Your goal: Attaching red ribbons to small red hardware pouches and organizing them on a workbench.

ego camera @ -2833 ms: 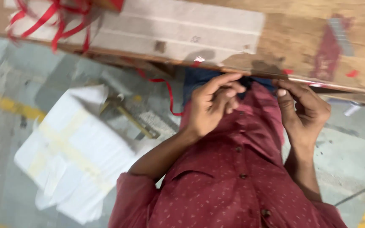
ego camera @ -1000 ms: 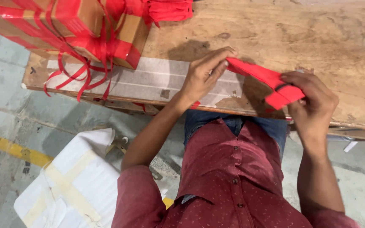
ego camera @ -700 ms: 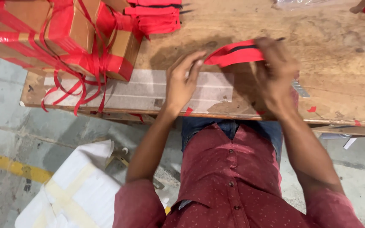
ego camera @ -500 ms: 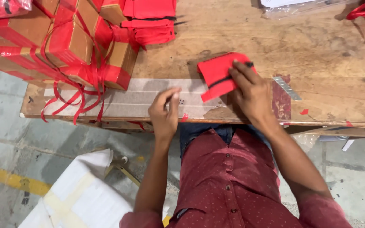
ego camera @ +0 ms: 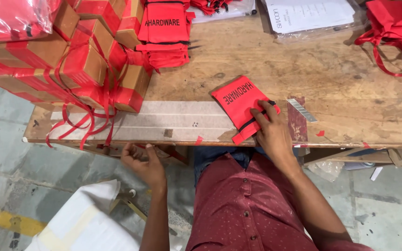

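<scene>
A flat red fabric pouch (ego camera: 240, 103) with black lettering and a black zip edge lies on the wooden workbench (ego camera: 336, 88) near its front edge. My right hand (ego camera: 271, 132) rests on the pouch's lower right corner, fingers pressing along the zip. Below the bench edge, my left hand (ego camera: 141, 160) hangs with fingers loosely curled and nothing in it. A stack of matching red pouches (ego camera: 164, 30) sits further back on the bench.
Cardboard boxes bound with red tape and ribbon (ego camera: 70, 60) are piled at the left. A clear sleeve of papers (ego camera: 310, 16) and red ribbon bundles (ego camera: 396, 32) lie at the back right. A small blade (ego camera: 302, 110) lies beside the pouch. White wrapped packages (ego camera: 84, 223) sit on the floor.
The pouch, held up in both hands before, now lies flat on the bench under my right hand. My left hand has dropped from the bench to below its edge.
</scene>
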